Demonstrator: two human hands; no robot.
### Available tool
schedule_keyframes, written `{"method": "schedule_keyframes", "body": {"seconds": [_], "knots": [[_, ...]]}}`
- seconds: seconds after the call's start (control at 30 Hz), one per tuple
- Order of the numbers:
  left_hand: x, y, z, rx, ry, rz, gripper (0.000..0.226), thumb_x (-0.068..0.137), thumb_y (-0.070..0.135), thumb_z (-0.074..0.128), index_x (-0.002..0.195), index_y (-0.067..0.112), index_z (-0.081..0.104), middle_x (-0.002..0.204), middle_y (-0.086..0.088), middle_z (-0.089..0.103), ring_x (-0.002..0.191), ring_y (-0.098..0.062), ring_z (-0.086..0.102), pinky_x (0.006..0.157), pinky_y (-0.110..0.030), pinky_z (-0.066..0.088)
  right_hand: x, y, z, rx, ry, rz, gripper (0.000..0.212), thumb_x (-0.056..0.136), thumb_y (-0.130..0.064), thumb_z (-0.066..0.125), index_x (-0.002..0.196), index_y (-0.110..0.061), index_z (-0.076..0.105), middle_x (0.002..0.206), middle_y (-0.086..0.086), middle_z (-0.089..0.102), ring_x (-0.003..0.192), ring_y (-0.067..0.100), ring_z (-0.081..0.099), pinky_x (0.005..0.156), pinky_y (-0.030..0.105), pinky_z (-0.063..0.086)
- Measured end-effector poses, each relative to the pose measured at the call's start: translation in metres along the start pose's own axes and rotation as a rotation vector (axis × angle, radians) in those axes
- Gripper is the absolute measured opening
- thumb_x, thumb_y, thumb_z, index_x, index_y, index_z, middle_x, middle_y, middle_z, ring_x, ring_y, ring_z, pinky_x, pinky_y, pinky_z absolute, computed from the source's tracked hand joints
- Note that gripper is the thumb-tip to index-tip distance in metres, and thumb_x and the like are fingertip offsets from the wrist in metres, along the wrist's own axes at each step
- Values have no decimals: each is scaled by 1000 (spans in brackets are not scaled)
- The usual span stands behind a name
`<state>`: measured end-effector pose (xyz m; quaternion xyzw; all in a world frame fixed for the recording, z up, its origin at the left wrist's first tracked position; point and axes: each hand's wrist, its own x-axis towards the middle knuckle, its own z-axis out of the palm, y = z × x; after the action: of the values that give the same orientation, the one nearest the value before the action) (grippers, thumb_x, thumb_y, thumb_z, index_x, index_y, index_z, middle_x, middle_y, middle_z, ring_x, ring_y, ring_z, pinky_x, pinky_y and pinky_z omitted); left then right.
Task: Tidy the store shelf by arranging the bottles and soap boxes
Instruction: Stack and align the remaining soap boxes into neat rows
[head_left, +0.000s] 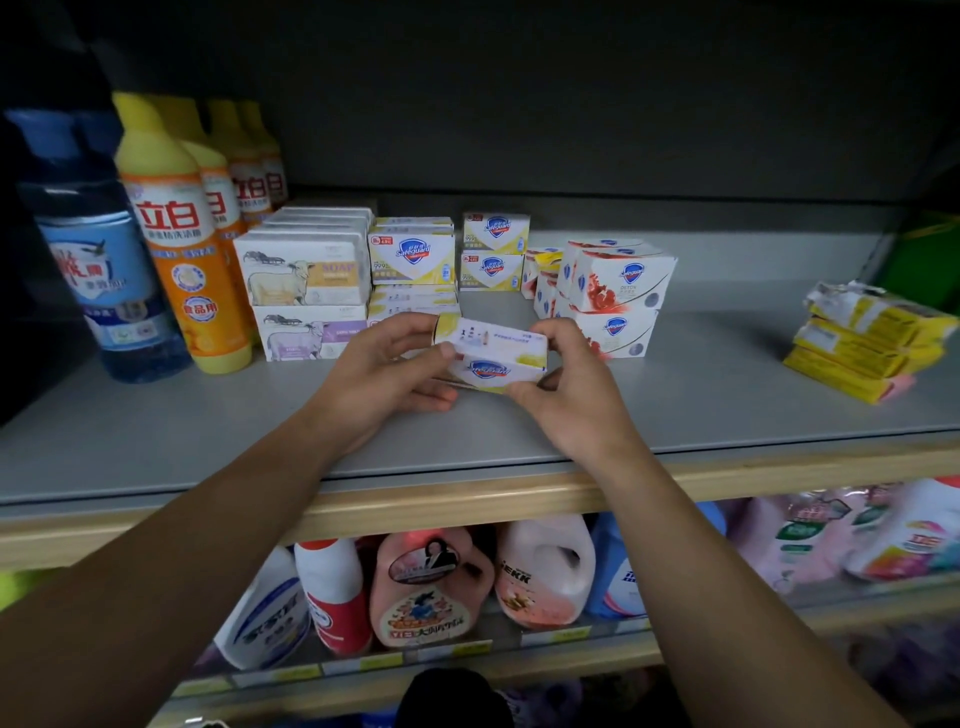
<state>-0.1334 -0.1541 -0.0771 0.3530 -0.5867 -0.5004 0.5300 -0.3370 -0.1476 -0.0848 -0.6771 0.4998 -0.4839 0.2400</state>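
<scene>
Head view looks down on both hands meeting over a small white-and-yellow cardboard Safeguard soap box, held just above the grey shelf board. Left hand curls round the box's left end, thumb on top and fingers beneath; right hand pinches the right end, fingertips wrapped over the far edge. Both grips are narrow and closed on the box, which sits tilted, its printed top face toward the camera.

Directly behind the held box lies a low stack of the same yellow soap boxes, with two more yellow ones piled just to the right of that. Behind and to the right of the right hand stands a cluster of white soap boxes with red pomegranate print, loosely stacked (some turned at angles). Behind and to the left of the left hand are white soap boxes printed with sheep, two tiers high.

Farther left stands a row of tall orange dish-soap bottles with yellow caps, and beyond them a blue transparent bottle. Well off to the right lies a crooked pile of yellow wrapped packets.

Below the hands, under the shelf's tan front lip, pink and white plastic detergent jugs crowd the lower shelf.
</scene>
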Motion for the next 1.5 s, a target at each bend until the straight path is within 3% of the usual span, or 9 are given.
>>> {"method": "schedule_keyframes", "body": {"seconds": [0.27,0.4,0.5,0.67,0.77,1.0,1.1,1.23,1.5], "knots": [[-3,1,-2,265,-6,123,38,69,9,77,104,20,66,122,-20,55,96,-29,58,91,-45,47,0,-1,0,-11,-20,-18,46,81,-1,70,108,-30,48,114,-4,58,91,10,63,71,12,45],[-3,1,3,156,8,65,17,90,13,66,92,29,67,106,-6,63,67,-32,67,64,-36,58,-1,-2,-1,94,79,-52,41,83,-7,73,109,-31,53,104,-16,62,60,-1,50,64,10,43],[1,-3,6,422,134,147,12,93,24,64,83,31,65,82,17,63,53,-16,62,50,-23,48,0,1,-1,108,98,-4,34,85,-16,73,114,-25,58,101,-16,64,58,-5,51,61,7,42],[5,-13,3,710,261,195,24,83,32,74,105,22,68,81,16,61,61,-15,59,63,-13,44,4,7,-1,55,77,93,45,81,-18,76,123,-22,58,110,-9,63,89,-7,58,73,5,45],[5,-14,3,735,257,197,28,82,32,75,107,21,68,81,18,61,64,-15,62,66,-12,45,7,4,1,5,126,78,53,78,-21,77,127,-25,56,123,-9,58,110,7,55,95,23,47],[-2,-7,0,757,233,184,32,83,30,73,113,21,69,89,14,65,77,-7,66,80,-17,46,13,-12,9,-523,-56,-174,50,82,-30,71,130,-23,59,124,-1,56,117,22,46,88,18,27],[-10,2,-13,851,177,192,28,84,29,71,111,22,71,94,11,66,73,6,58,73,-5,41,23,-21,5,-647,-164,-179,49,85,-32,69,132,-23,56,126,2,56,118,23,45,92,27,33],[-26,17,-58,1056,231,126,11,84,31,67,91,25,74,94,6,71,81,-11,64,74,-23,48,34,-36,-2,-629,-142,-186,47,84,-28,72,129,-22,58,130,0,57,123,22,47,101,33,37],[-27,4,-108,1481,127,-115,49,89,56,46,116,19,64,123,-6,63,114,-26,56,92,-38,49,93,-68,32,-575,63,-316,46,87,-28,68,131,-20,58,129,2,55,123,23,46,97,28,35]]}}
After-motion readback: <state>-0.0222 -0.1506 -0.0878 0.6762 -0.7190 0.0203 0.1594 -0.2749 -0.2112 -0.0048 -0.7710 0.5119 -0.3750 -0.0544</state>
